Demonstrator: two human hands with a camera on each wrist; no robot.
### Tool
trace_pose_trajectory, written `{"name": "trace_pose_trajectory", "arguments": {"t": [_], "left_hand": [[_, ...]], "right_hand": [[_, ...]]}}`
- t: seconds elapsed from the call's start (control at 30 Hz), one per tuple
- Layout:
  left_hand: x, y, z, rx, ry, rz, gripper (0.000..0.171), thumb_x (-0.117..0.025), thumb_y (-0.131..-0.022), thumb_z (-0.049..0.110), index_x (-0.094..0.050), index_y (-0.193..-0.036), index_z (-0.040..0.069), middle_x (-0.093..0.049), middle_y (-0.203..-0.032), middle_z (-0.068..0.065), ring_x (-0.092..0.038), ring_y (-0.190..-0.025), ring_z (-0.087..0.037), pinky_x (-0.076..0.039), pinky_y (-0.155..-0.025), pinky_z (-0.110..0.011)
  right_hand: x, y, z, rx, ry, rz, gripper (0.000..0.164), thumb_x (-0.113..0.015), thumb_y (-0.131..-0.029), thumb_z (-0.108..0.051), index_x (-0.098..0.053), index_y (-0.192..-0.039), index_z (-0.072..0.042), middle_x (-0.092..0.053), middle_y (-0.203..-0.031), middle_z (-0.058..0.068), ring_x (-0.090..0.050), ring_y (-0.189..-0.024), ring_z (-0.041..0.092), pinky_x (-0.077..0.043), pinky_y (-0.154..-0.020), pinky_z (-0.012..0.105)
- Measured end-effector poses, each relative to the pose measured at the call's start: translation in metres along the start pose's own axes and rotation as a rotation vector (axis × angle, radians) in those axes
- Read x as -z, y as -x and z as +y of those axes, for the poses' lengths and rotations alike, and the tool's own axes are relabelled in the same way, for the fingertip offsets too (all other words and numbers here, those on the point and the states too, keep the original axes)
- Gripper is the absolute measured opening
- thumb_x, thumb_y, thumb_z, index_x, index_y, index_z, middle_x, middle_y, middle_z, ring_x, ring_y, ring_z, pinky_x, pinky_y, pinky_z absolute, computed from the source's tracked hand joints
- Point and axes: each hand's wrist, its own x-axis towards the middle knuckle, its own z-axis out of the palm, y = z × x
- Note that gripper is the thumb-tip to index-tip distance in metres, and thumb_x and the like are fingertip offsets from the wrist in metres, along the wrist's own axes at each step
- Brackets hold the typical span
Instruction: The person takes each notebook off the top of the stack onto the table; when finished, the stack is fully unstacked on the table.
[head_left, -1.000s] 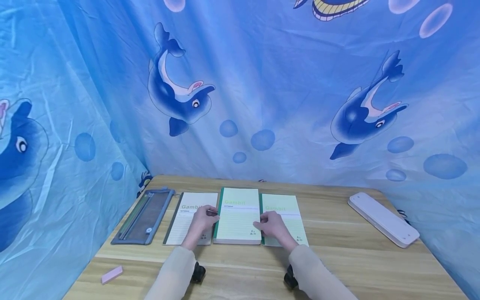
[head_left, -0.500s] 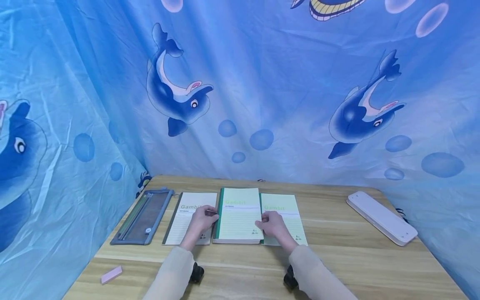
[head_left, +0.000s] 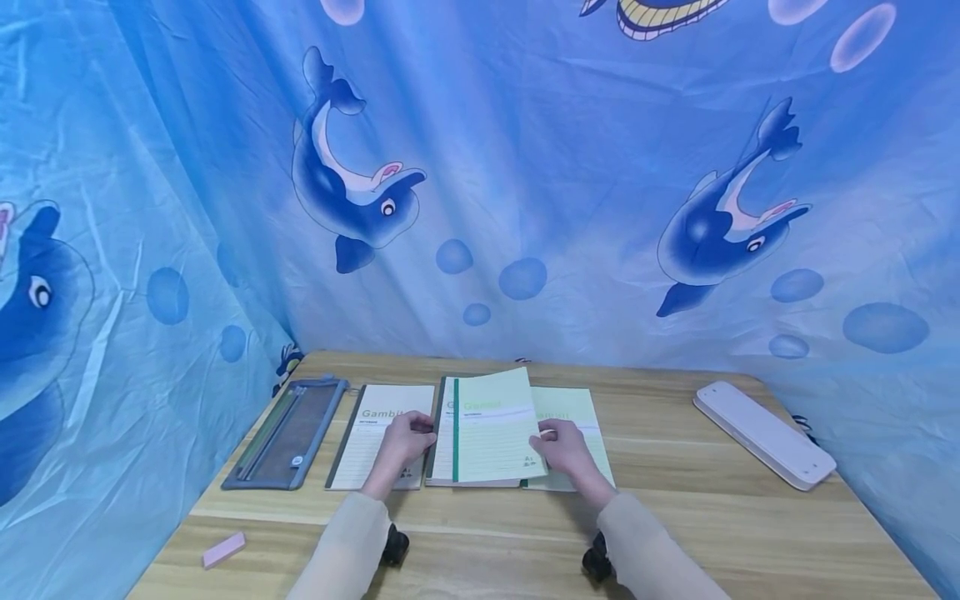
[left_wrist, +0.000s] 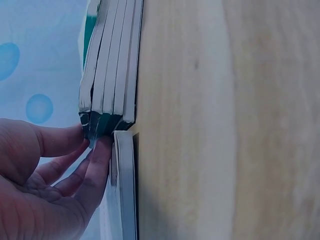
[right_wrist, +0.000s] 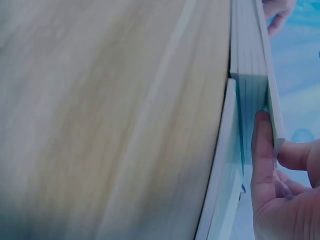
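A stack of notebooks (head_left: pixel 487 482) lies in the middle of the table, with a dark-spined one uppermost in the pile. My right hand (head_left: pixel 564 447) pinches the right edge of a pale green notebook (head_left: pixel 495 429) with a green spine, thumb above and fingers beneath in the right wrist view. This notebook is tilted and shifted right over the stack. My left hand (head_left: pixel 405 442) holds the stack at its spine side, thumb and forefinger on the spines (left_wrist: pixel 102 122) in the left wrist view. Its forearm crosses a white notebook (head_left: pixel 371 446). Another green notebook (head_left: pixel 592 433) lies partly behind my right hand.
A blue-edged zip pencil pouch (head_left: pixel 288 433) lies at the table's left, with a pink eraser (head_left: pixel 223 550) in front of it. A white pencil case (head_left: pixel 763 435) lies at the right. A blue dolphin-print curtain (head_left: pixel 585 250) hangs behind the wooden table (head_left: pixel 705 533).
My right hand has lifted the green-spined notebook off the stack's top and drawn it to the right, uncovering a dark-spined notebook. My left hand has stayed at the stack's spine side.
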Motion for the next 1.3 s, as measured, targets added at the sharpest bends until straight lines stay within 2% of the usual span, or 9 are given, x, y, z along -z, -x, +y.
{"name": "trace_pose_trajectory", "arguments": {"t": [0.13, 0.27, 0.4, 0.57, 0.7, 0.83, 1.0, 1.3], "left_hand": [[0.000, 0.000, 0.000, 0.002, -0.013, 0.007, 0.029, -0.068, -0.086, -0.002, -0.064, -0.115, -0.008, -0.068, -0.107, -0.021, -0.065, -0.103, -0.037, -0.057, -0.085, -0.042], [0.000, 0.000, -0.002, -0.006, -0.024, 0.016, 0.029, -0.068, -0.086, -0.002, -0.064, -0.114, -0.008, -0.068, -0.107, -0.022, -0.064, -0.105, -0.038, -0.055, -0.088, -0.045], [0.001, 0.000, -0.004, -0.005, -0.037, 0.017, 0.029, -0.068, -0.086, -0.001, -0.064, -0.114, -0.007, -0.068, -0.109, -0.021, -0.063, -0.107, -0.039, -0.052, -0.091, -0.048], [0.001, 0.000, -0.005, -0.011, -0.018, 0.013, 0.028, -0.068, -0.086, -0.002, -0.064, -0.113, -0.008, -0.068, -0.107, -0.022, -0.063, -0.105, -0.039, -0.055, -0.088, -0.046], [0.002, 0.001, -0.005, -0.007, -0.001, 0.013, 0.028, -0.069, -0.085, -0.003, -0.064, -0.113, -0.008, -0.067, -0.106, -0.021, -0.064, -0.104, -0.039, -0.055, -0.088, -0.046], [0.002, 0.001, -0.005, 0.016, 0.008, 0.013, 0.029, -0.069, -0.085, -0.002, -0.065, -0.114, -0.007, -0.067, -0.106, -0.019, -0.063, -0.104, -0.037, -0.054, -0.089, -0.047], [0.001, 0.001, -0.004, 0.023, 0.024, 0.006, 0.029, -0.068, -0.086, -0.002, -0.065, -0.114, -0.007, -0.066, -0.106, -0.019, -0.064, -0.103, -0.036, -0.056, -0.085, -0.043], [-0.001, -0.001, -0.003, 0.054, 0.041, 0.005, 0.028, -0.069, -0.087, -0.001, -0.065, -0.114, -0.005, -0.067, -0.105, -0.016, -0.064, -0.101, -0.032, -0.056, -0.084, -0.042]], "right_hand": [[0.011, 0.000, 0.003, -0.043, -0.091, 0.019, 0.041, -0.066, -0.092, -0.008, -0.058, -0.126, 0.013, -0.069, -0.092, 0.011, -0.063, -0.081, 0.018, -0.053, -0.064, 0.029], [0.027, -0.001, 0.006, -0.076, -0.184, 0.022, 0.041, -0.065, -0.092, -0.006, -0.056, -0.127, 0.013, -0.070, -0.092, 0.012, -0.064, -0.075, 0.016, -0.053, -0.060, 0.028], [0.048, 0.000, 0.009, -0.092, -0.214, -0.001, 0.044, -0.063, -0.095, -0.008, -0.052, -0.132, 0.013, -0.069, -0.100, 0.018, -0.064, -0.075, 0.017, -0.054, -0.062, 0.029], [0.079, 0.001, 0.017, -0.098, -0.253, -0.034, 0.049, -0.059, -0.098, -0.008, -0.044, -0.138, 0.015, -0.066, -0.111, 0.025, -0.065, -0.077, 0.016, -0.054, -0.066, 0.029], [0.103, 0.001, 0.027, -0.102, -0.318, -0.055, 0.052, -0.057, -0.099, -0.007, -0.038, -0.141, 0.017, -0.070, -0.105, 0.019, -0.066, -0.075, 0.014, -0.054, -0.064, 0.027], [0.127, 0.002, 0.043, -0.112, -0.343, -0.073, 0.058, -0.057, -0.100, -0.010, -0.030, -0.143, 0.018, -0.072, -0.096, 0.008, -0.065, -0.073, 0.011, -0.054, -0.063, 0.024], [0.157, 0.004, 0.066, -0.163, -0.343, -0.090, 0.065, -0.055, -0.101, -0.014, -0.022, -0.148, 0.017, -0.069, -0.089, -0.004, -0.064, -0.075, 0.007, -0.054, -0.065, 0.022], [0.200, 0.015, 0.101, -0.251, -0.282, -0.048, 0.071, -0.056, -0.102, -0.020, -0.017, -0.151, 0.014, -0.070, -0.094, -0.007, -0.065, -0.082, 0.007, -0.055, -0.072, 0.026]]}}
